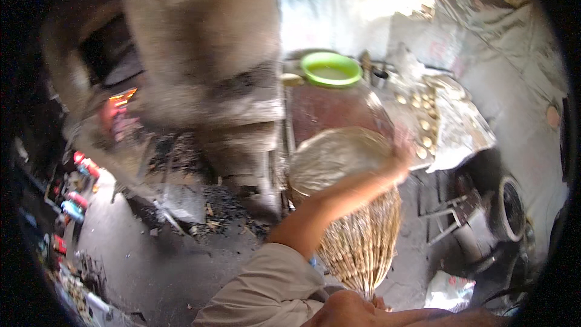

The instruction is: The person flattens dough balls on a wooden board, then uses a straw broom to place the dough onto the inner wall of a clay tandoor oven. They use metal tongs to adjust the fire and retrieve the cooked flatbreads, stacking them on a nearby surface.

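Note:
My left hand (401,147), blurred by motion, reaches to the right edge of a round, pale, wrinkled-surfaced thing (338,159); whether its fingers grip is unclear. My left forearm crosses the lower part of this round thing. A broom of dry stalks (363,240) lies below the forearm, with its bristles fanned upward and its bound end near me. My right hand (352,304) is at the bottom, closed around the broom's narrow end. Beyond the round thing is a reddish-brown tabletop (331,111) with a bright green basin (331,70) at its far edge.
Small round pale pieces (424,125) lie on the surface at the right, by a white cloth or sheet (463,131). A rough earthen structure (204,54) rises at left, with glowing fire (122,99) beyond it. A metal-legged stool (447,220) and a plastic bag (449,290) are lower right.

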The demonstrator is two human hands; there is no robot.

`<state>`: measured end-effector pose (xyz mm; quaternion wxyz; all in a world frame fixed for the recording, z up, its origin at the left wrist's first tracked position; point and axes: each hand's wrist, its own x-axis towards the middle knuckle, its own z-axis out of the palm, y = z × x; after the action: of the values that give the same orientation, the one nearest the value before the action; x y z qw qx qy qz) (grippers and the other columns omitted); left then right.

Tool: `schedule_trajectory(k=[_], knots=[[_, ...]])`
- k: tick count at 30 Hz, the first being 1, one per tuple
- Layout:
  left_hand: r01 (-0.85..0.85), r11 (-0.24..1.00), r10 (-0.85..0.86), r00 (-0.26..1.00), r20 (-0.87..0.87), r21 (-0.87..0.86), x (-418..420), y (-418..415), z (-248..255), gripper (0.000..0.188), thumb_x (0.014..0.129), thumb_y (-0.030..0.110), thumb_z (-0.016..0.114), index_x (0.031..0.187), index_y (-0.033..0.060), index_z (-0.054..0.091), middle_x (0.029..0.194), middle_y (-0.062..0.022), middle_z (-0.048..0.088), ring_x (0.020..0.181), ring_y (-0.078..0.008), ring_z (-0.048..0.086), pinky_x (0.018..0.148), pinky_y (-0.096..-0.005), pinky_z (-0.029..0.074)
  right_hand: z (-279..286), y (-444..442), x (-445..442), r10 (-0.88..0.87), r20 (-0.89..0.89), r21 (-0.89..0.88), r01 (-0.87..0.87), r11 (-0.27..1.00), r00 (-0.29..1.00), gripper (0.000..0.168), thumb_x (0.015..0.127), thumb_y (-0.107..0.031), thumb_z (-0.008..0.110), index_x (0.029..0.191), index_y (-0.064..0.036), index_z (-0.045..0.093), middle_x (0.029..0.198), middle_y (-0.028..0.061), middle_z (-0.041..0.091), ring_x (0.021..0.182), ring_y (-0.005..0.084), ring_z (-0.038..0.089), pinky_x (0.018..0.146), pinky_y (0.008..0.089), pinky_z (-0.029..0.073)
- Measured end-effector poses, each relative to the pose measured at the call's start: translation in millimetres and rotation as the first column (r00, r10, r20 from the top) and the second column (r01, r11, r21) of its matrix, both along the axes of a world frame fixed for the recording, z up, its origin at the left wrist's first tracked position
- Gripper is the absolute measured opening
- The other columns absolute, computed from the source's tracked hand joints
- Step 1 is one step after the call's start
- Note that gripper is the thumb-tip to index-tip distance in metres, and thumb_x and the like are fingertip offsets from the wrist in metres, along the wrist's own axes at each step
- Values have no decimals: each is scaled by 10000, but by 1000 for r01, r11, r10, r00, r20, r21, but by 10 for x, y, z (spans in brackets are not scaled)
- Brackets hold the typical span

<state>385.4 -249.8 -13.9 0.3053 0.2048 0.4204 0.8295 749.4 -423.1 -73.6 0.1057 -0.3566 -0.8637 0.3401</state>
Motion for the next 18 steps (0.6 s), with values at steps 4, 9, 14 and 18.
schedule_trajectory(k=[4, 9, 14, 18], knots=[[301, 944, -311, 948, 61, 135, 1258, -767, 340, 646, 895, 161, 444, 1422, 104, 74, 1380, -128, 265, 1216, -235, 333, 1007, -401, 314, 294, -798, 189, -102, -157, -171, 75, 982, 982, 327, 585, -156, 728, 783, -41, 494, 584, 94, 550, 497, 236, 541, 454, 352, 424], [484, 874, -467, 864, -189, 52, 2036, -2895, 498, 618, 881, 188, 496, 1383, 88, 151, 1242, -112, 367, 1101, -206, 397, 936, -381, 340, 559, -2190, 38, -209, -355, -427, 41, 904, 911, 312, 556, -104, 720, 763, -38, 496, 564, 62, 524, 456, 190, 496, 419, 326, 394], [344, 939, -335, 909, -247, -7, 1474, -5662, 642, 594, 866, 215, 549, 1345, 72, 227, 1104, -96, 469, 986, -178, 462, 865, -361, 365, 603, -3766, -228, -308, -423, -612, -19, 790, 852, 305, 526, -52, 712, 743, -35, 499, 544, 30, 497, 415, 144, 451, 384, 299, 364], [226, 974, -224, 972, -67, 21, 728, -7565, 917, 577, 855, 236, 591, 1314, 59, 288, 993, -84, 551, 894, -155, 514, 809, -345, 386, 517, -4632, -451, -273, -385, -694, -81, 715, 882, 319, 532, -9, 722, 797, 4, 545, 540, 3, 501, 384, 81, 420, 336, 244, 296]])
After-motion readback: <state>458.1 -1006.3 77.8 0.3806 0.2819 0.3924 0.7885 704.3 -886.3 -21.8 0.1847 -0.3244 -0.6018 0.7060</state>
